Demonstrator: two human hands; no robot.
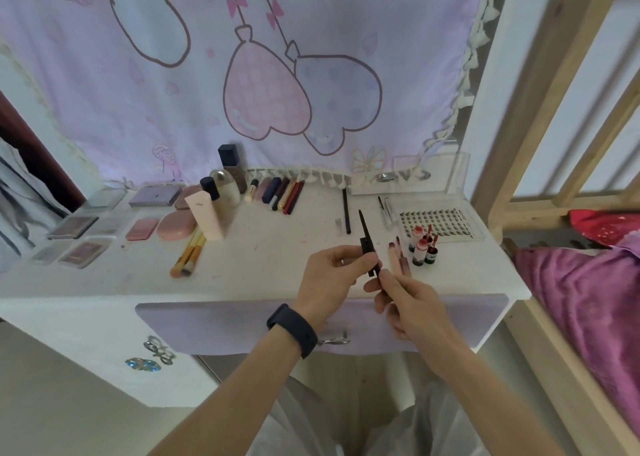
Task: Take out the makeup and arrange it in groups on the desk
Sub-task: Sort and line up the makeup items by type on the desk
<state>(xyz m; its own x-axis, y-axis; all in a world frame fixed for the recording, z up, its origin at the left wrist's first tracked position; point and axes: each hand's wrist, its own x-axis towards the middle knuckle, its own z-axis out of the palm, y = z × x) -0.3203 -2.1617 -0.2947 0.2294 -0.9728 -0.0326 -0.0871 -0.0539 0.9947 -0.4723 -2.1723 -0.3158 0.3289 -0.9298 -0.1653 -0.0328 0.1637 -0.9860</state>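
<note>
Both hands hold thin black makeup pencils (365, 231) above the front edge of the white desk (263, 268). My left hand (332, 275) pinches them near the middle, and my right hand (405, 300) grips their lower end. Groups of makeup lie on the desk: palettes (74, 227) at the left, bottles (221, 185) and brushes (188, 256) in the middle, lipsticks and pens (284, 194) at the back. Small red bottles (424, 248) and lip tubes (398, 255) stand just right of my hands.
A tray of false lashes (440, 223) and a clear acrylic box (408, 175) sit at the desk's right back. A black pencil (346, 213) lies alone behind my hands. A wooden bed frame (519, 144) with pink bedding (581, 282) borders the right. The lilac drawer (225, 320) is under my hands.
</note>
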